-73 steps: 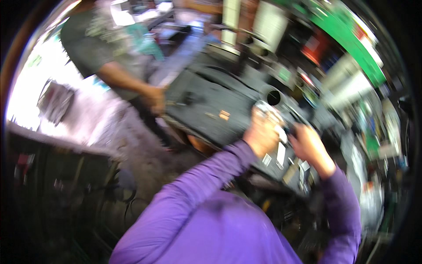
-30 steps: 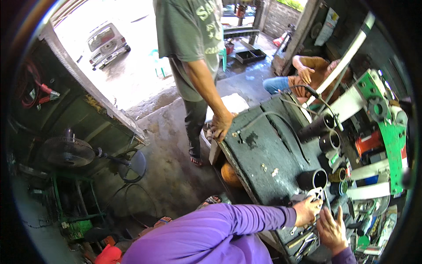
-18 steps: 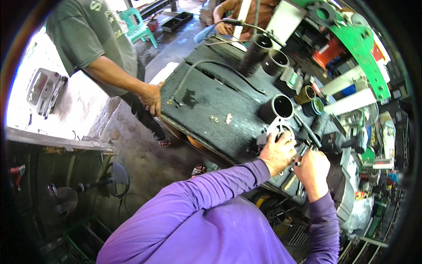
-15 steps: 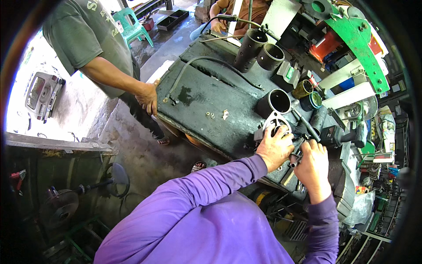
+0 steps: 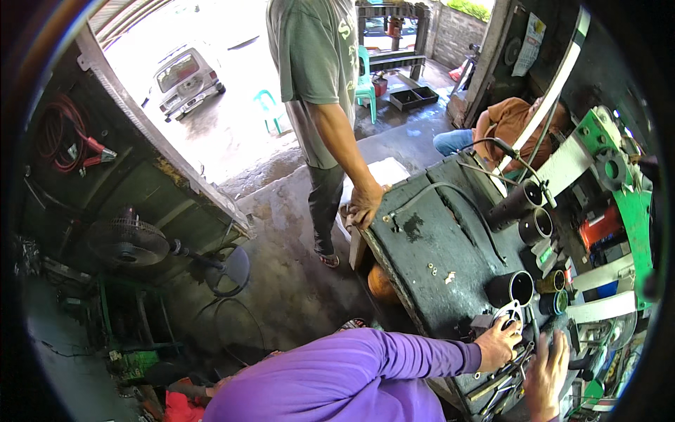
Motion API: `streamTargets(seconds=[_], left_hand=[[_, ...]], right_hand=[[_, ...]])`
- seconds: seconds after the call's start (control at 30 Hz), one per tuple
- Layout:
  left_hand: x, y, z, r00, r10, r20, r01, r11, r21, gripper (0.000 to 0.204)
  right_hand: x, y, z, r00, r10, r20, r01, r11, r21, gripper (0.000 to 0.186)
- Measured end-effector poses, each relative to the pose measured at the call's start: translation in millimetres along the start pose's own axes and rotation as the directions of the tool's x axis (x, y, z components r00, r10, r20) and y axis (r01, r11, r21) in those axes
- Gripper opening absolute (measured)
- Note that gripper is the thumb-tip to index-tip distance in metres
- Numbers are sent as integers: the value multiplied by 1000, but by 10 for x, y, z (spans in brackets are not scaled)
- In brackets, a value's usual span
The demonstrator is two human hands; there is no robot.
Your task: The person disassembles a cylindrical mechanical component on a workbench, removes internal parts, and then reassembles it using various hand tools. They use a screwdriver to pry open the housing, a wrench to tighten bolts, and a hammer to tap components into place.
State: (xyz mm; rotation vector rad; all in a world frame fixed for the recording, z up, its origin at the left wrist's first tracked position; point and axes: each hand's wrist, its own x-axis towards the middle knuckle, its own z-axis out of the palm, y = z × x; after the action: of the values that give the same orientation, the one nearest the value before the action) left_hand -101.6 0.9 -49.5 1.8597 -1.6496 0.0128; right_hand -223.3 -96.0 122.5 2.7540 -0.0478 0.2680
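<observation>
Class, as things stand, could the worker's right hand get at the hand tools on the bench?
Probably yes: the right hand looks open, and the hand tools lie just left of it, with nothing plainly blocking the way between.

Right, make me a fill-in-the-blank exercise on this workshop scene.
1. The person's ____ hand touches the pale metal part, while the right hand does not.
2. The person's sleeve is ____.
3. The seated co-worker's trousers are ____.
4. The looped cable on the wall is ____.

Missing words: left; purple; blue; red.
</observation>
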Motion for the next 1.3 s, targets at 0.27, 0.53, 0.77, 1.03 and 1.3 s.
streamTargets(seconds=[0.27, 0.53, 0.77, 1.03, 1.3], left_hand=[[-29, -34, 41, 1000, 7, -6, -7, 998, 57, 24], [-26, -42, 21, 1000, -18, 7, 17, 998, 54, 44], [-47, -83, 90, 1000, 13, 16, -14, 995, 95, 35], [-31, -33, 129, 997, -11, -73, 17, 997, 82, 30], [-32, -24, -58, 1000, -4, 19, 3, 999, 46, 35]], right_hand=[[123, 368, 428, 882, -381, 278, 392, 920, 16, 13], [97, 251, 331, 825, -541, 164, 556, 828, -67, 28], [38, 391, 858, 828, -560, 27, 558, 828, 60, 30], [-27, -361, 476, 926, 295, 235, -270, 954, -131, 27], [-209, -100, 268, 986, -154, 70, 148, 986, 75, 36]])
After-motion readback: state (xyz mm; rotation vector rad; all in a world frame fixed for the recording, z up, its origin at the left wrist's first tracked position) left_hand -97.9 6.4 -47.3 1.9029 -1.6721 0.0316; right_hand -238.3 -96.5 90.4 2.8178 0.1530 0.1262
